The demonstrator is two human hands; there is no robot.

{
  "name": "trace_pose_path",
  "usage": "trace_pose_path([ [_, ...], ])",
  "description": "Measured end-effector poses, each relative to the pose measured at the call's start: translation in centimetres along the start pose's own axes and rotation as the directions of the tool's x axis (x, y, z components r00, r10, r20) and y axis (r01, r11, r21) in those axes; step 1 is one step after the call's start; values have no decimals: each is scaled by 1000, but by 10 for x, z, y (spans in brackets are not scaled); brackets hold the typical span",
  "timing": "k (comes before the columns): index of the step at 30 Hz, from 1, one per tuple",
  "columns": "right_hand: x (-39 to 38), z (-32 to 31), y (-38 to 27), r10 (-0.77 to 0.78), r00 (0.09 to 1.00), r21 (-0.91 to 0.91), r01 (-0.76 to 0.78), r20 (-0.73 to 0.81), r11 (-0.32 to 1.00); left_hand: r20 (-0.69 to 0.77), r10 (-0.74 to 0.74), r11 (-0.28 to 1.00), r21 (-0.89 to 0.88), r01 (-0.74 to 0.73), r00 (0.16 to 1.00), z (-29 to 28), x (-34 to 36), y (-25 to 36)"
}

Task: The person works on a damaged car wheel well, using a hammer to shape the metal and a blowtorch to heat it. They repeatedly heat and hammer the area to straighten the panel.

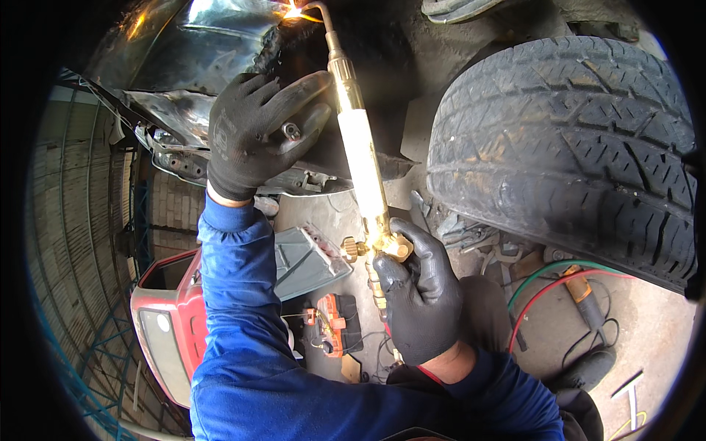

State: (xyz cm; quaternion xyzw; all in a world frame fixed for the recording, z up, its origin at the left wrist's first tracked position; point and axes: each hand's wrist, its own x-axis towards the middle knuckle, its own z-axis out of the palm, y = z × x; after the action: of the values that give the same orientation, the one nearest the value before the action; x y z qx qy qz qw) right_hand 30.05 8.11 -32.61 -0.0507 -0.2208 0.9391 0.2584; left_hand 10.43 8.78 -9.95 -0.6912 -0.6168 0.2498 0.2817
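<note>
The grip of the right hand (423,301), lower centre of the frame, is clamped on the valve end of the brass torch (365,169). The flame (294,12) burns at top centre, by the metal panel (220,48). Left hand (250,136), upper left: fingers curved; clamping cannot be determined.

I see the gloved left hand (254,136) in matte black with a faint grey print, and the gloved right hand (423,294) in black with a greyish sheen. The long brass-gold metal torch (362,162) glares white along its barrel; its small flame (294,12) shows me white and orange. I also get royal-blue cloth sleeves (239,264), a sheet-metal panel (220,51) blotched silver and black, a charcoal rubber tyre (559,147) patterned with grooves, a thin green hose (531,279), a thin red hose (523,314) and a red vehicle body (190,317).
</note>
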Motion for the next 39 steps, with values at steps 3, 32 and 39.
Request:
trace_pose_path([
  [3, -6, 0, 0, 2, 1000, 16, -2, -19, 1000, 13, -20, 1000, -2, 20, 1000, 0, 0, 1],
  [32, -38, -17, -25, -79, 982, -206, 43, -172, 978, 48, -193, 523, -840, 144, 980, 8, -61, 141],
  [39, -45, -13, -18, -48, 972, -202, 0, -230, 979, 69, -265, 478, -857, 194, 962, 8, -68, 149],
])
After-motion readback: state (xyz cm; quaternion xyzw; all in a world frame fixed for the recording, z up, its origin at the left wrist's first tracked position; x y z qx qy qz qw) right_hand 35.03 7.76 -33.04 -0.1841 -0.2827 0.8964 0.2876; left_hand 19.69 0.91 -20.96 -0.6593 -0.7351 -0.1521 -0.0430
